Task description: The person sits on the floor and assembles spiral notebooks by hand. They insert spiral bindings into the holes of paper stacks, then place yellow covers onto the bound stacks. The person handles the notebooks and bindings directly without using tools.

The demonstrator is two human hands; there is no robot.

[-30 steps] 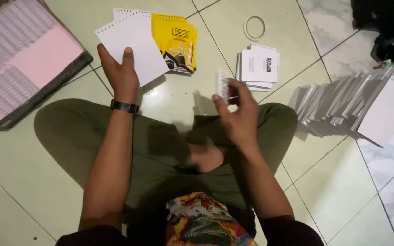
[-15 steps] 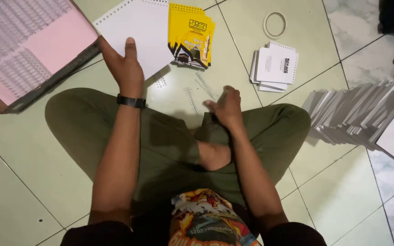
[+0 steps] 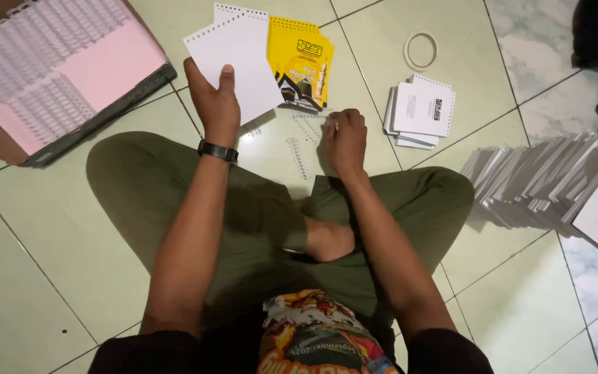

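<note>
seated cross-legged on a pale green tiled floor (image 3: pixel 36 291), a person pinches the white punched sheets (image 3: pixel 240 59) of a small booklet between thumb and fingers of the left hand (image 3: pixel 212 104), its yellow cover (image 3: pixel 302 62) lying alongside. the right hand (image 3: pixel 344 138) presses down, fingers curled together, on a white binding coil (image 3: pixel 299 158). nearby lie 1 tape ring (image 3: pixel 420 50), a stack of white booklets (image 3: pixel 420 111) and a box of coils (image 3: pixel 43 76).

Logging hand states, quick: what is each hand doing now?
Left hand: holding the white punched sheet.
Right hand: closed over a binding coil on the floor.
</note>
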